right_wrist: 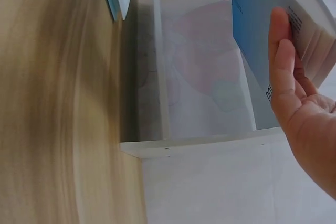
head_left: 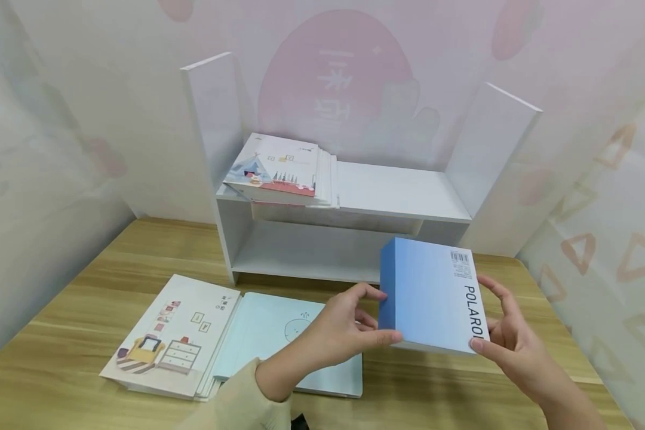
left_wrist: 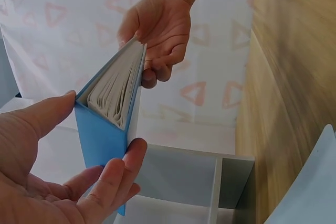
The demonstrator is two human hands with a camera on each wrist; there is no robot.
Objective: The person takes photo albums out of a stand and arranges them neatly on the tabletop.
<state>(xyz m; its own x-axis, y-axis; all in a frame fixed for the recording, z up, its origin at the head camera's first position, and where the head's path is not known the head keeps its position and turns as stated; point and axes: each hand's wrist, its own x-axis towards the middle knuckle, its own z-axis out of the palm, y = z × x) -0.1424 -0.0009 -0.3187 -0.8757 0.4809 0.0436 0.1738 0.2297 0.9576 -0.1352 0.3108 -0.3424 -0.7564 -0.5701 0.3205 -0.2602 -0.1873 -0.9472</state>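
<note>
Held up between both hands is a thick blue photo album with black "POLAROI" lettering and a barcode. My left hand grips it by the spine side, thumb on one cover and fingers on the other, as the left wrist view shows along with the pale inner pages. My right hand holds the opposite edge, its thumb by the lettering; in the right wrist view its fingers lie against a cover. The album is above the table, before the shelf, tilted.
A white two-level desktop shelf stands at the back with tall side panels. A stack of illustrated albums lies on its upper left. On the wooden table lie a white illustrated album stack and a pale-blue album, partly behind my left arm.
</note>
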